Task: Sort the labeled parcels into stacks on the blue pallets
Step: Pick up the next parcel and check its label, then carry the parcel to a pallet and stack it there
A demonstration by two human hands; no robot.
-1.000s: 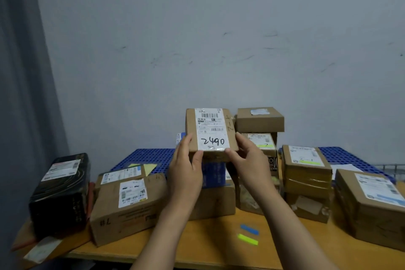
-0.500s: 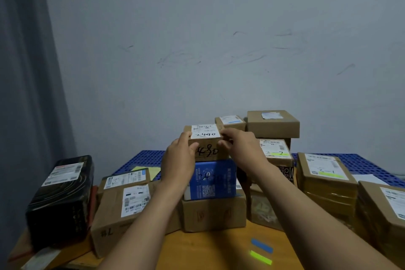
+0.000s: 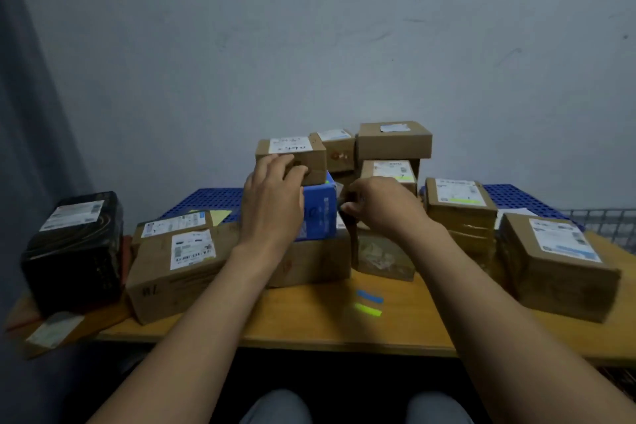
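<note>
Head view. Small brown cardboard parcel with a white handwritten label [image 3: 291, 155] sits flat on top of a blue printed box [image 3: 320, 213], which rests on a larger brown carton [image 3: 311, 262], in front of the blue perforated plastic pallet [image 3: 206, 200]. Left hand [image 3: 272, 198]: fingers loosely bent, touching the parcel's front face, not wrapped round it. Right hand [image 3: 380, 208]: clear of the parcel, low beside the blue box, fingers curled inward; blurred, cannot tell if it grips anything.
</note>
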